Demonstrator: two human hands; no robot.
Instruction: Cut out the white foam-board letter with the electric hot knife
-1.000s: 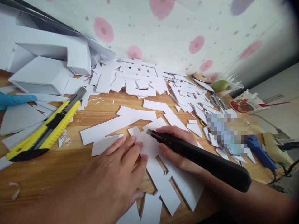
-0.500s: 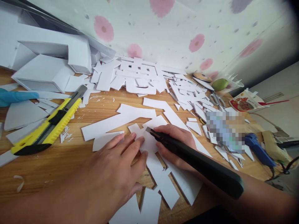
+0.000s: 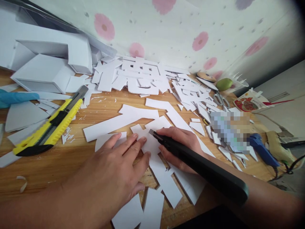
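My right hand point(image 3: 181, 143) grips a black utility knife point(image 3: 202, 165), its short blade tip resting at the upper part of a white foam board cutout point(image 3: 164, 178). Spread flat, my left hand point(image 3: 121, 165) presses on that cutout with its fingertips, just left of the blade. The cutout has slots and branching strips and lies flat on the wooden table point(image 3: 59, 171). Beyond my hands lie an angled white strip point(image 3: 121, 122) and a longer bent strip point(image 3: 176, 117), which runs behind my right hand.
A yellow box cutter point(image 3: 50, 125) lies at left beside a blue-gloved object point(image 3: 19, 98). White scraps point(image 3: 140, 76) pile along the back near a white box form point(image 3: 45, 73). At right are scissors point(image 3: 221, 100), a blue glue gun point(image 3: 263, 151), a paper food tub point(image 3: 249, 101) and a green fruit point(image 3: 224, 84).
The view has shifted very slightly. Both hands, the knife and the cutout keep nearly the same positions.
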